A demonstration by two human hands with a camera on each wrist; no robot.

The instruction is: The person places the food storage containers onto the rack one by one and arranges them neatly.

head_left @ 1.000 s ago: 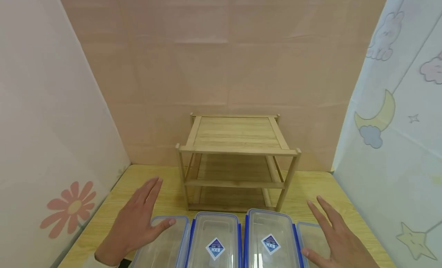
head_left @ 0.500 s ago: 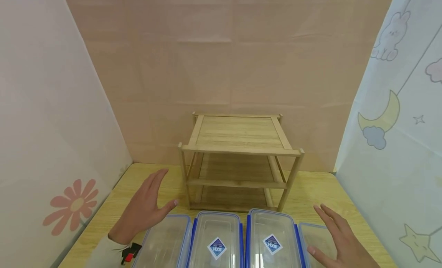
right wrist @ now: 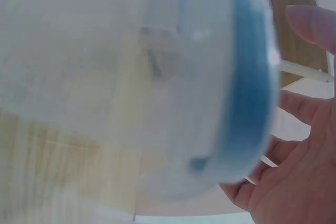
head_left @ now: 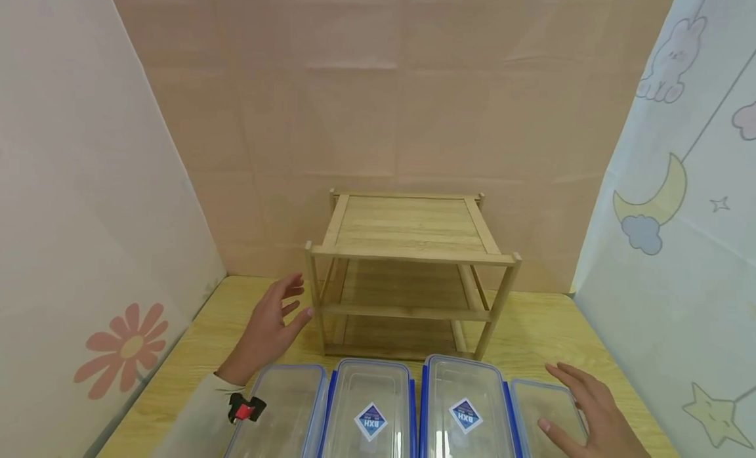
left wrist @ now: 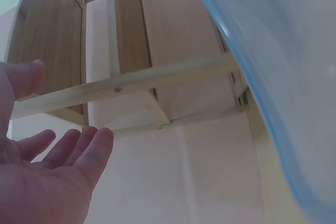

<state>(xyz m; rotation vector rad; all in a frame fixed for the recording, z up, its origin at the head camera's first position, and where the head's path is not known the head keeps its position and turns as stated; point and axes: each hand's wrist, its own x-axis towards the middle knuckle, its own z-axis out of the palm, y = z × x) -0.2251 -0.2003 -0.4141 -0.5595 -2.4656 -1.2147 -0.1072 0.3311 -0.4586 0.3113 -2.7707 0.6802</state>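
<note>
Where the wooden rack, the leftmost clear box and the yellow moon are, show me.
Wooden rack (head_left: 413, 225): head view, middle of the top shelf.
Leftmost clear box (head_left: 286, 405): head view, its transparent top face.
Yellow moon (head_left: 671, 193): head view, thick part of the crescent.

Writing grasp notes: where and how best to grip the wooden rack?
Probably grip the wooden rack by its left front post and right front post, from the outer sides: both are slim, exposed uprights, while plastic boxes crowd the front.

The right grip (right wrist: 307, 163) appears beside a clear container (right wrist: 199, 93) (blurred, blue-edged).
</note>
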